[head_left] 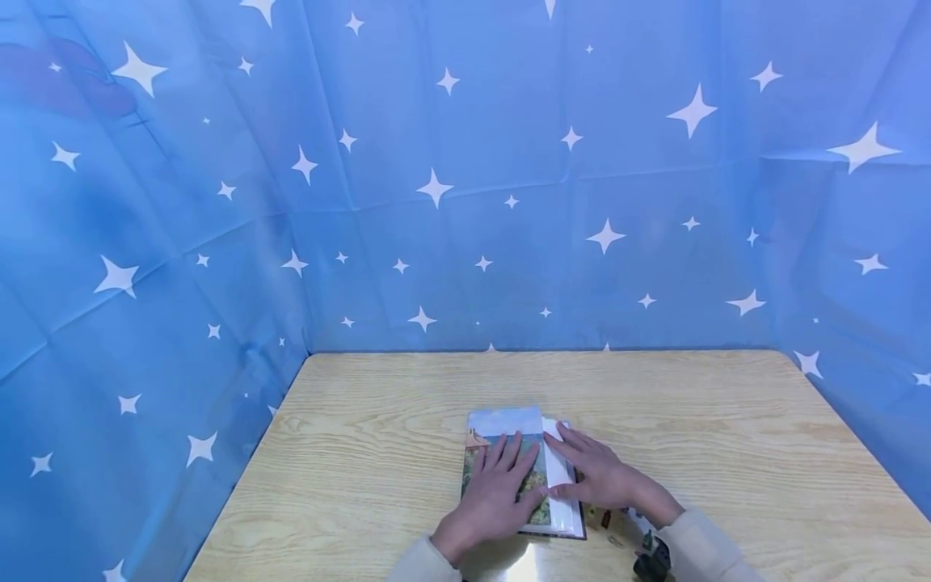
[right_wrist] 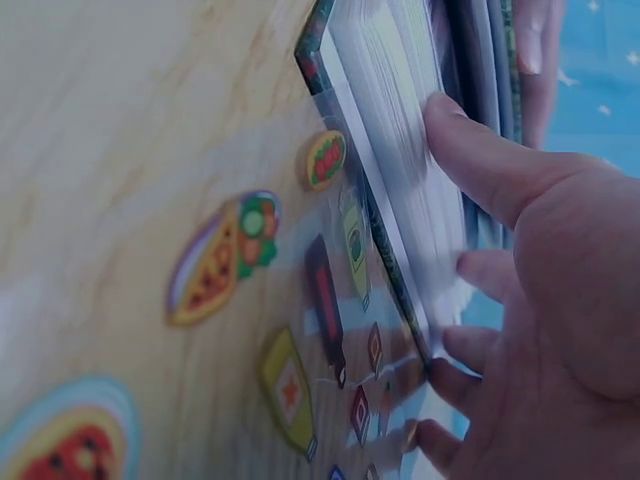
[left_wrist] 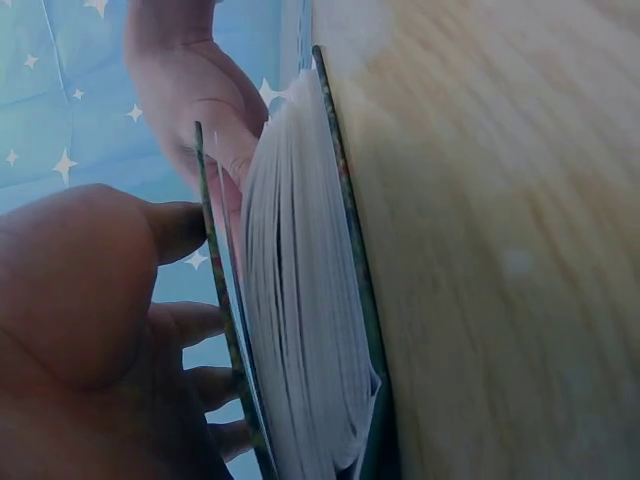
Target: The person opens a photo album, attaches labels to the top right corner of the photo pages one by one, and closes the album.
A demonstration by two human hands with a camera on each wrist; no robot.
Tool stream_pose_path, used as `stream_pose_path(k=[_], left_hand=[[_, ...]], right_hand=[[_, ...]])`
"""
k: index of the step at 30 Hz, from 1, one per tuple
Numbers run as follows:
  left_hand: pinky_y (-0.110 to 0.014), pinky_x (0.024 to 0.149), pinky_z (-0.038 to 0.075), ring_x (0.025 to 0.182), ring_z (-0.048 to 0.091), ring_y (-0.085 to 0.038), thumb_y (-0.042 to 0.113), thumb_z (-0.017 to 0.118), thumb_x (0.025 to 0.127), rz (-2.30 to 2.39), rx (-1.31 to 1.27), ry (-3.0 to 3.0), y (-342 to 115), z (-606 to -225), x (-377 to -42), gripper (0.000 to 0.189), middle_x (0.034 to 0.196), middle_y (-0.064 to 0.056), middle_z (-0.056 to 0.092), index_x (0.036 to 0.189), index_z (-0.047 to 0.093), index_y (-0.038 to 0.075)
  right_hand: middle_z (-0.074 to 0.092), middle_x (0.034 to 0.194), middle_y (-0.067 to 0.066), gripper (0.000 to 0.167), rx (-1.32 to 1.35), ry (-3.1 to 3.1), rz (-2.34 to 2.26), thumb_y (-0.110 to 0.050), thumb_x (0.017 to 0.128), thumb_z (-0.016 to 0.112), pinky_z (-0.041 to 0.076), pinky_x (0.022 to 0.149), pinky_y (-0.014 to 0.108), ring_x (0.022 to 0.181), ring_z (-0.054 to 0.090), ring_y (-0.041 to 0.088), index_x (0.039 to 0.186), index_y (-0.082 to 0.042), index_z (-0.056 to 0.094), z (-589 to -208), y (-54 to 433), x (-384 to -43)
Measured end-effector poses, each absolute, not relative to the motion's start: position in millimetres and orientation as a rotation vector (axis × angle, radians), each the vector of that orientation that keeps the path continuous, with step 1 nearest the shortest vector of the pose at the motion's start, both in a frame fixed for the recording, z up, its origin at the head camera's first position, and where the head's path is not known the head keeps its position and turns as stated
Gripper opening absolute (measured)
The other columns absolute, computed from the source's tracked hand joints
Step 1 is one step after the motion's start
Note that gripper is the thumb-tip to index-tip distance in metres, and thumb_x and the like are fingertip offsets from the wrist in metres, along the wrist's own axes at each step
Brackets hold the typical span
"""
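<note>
A thick hardcover notebook (head_left: 505, 422) with a painted landscape cover lies on the table. My left hand (head_left: 489, 503) rests on its front cover with the fingers spread and fairly straight. The left wrist view shows that cover (left_wrist: 225, 270) lifted slightly off the white page block (left_wrist: 300, 280). To the right of the cover's edge, my right hand (head_left: 602, 475) rests on the exposed white page (head_left: 560, 473). In the right wrist view, its thumb and extended fingers touch the pages (right_wrist: 395, 130). Below that hand, a clear sheet of food stickers (right_wrist: 290, 390) sits beside the notebook.
The wood-grain table (head_left: 364, 453) extends around the notebook on all sides. A blue curtain with white stars (head_left: 509, 242) hangs behind and along both sides. A dark device (head_left: 652, 558) is strapped at the right wrist.
</note>
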State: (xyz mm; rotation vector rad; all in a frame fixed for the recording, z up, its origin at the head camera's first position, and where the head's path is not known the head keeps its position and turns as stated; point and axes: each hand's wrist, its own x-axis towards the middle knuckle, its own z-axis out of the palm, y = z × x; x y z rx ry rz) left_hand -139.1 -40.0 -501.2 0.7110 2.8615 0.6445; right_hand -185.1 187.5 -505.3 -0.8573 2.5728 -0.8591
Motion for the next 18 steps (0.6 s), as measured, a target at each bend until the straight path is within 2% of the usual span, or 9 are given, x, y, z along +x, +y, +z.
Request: stream_pose_path(k=[5,11,15,18], left_hand=[[-0.061,0.119,0.011,0.153,0.009,-0.032,0.057,0.031,0.103,0.58,0.696,2.829,-36.0,-500.0,-138.8,0.064,0.166,-0.008,0.013,0.158,0.026,0.024],[-0.06,0.12,0.008,0.153,0.007,-0.032,0.056,0.034,0.103,0.485,0.676,2.816,-30.6,-496.6,-139.7,0.064,0.166,-0.008,0.012,0.158,0.026,0.025],[-0.059,0.12,0.009,0.153,0.009,-0.031,0.054,0.039,0.102,0.421,0.665,2.828,-26.7,-497.0,-142.1,0.063,0.166,-0.008,0.014,0.157,0.028,0.026],[-0.059,0.12,0.012,0.152,0.012,-0.031,0.054,0.041,0.101,0.383,0.662,2.843,-24.4,-496.0,-142.2,0.063,0.165,-0.007,0.017,0.157,0.029,0.026]], right_hand=[[0.015,0.16,0.029,0.085,-0.857,2.566,-0.892,-0.049,0.091,0.066,0.021,0.105,0.076,0.143,0.018,0.054,0.155,-0.004,0.03,-507.0,190.8,-187.0],[0.015,0.16,0.029,0.09,-0.818,2.552,-0.935,-0.046,0.089,0.07,0.019,0.108,0.074,0.143,0.019,0.054,0.155,-0.003,0.027,-508.3,193.9,-189.5],[0.017,0.159,0.03,0.094,-0.804,2.538,-0.976,-0.042,0.088,0.073,0.019,0.11,0.071,0.144,0.018,0.053,0.156,0.0,0.023,-507.6,195.1,-192.1],[0.018,0.16,0.029,0.091,-0.785,2.514,-1.01,-0.04,0.088,0.073,0.019,0.111,0.071,0.145,0.018,0.052,0.156,-0.002,0.025,-506.6,196.7,-193.6]])
